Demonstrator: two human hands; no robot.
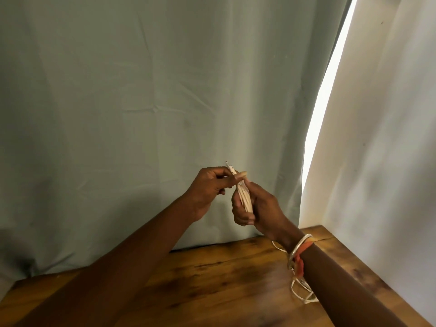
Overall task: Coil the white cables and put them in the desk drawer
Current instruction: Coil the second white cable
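A bundle of white cable (244,197), folded into several parallel strands, is held up in the air above the wooden desk (224,279). My right hand (257,206) is closed around the lower part of the bundle. My left hand (210,187) pinches the bundle's top end, where a short plug tip sticks up. A second loose white cable (302,293) lies on the desk under my right forearm, partly hidden by the wrist and its bangles. No drawer is in view.
A pale green curtain (141,114) hangs right behind the desk. At the right a bright gap separates it from a white curtain (377,138). The desk's right edge (368,265) runs diagonally toward the lower right.
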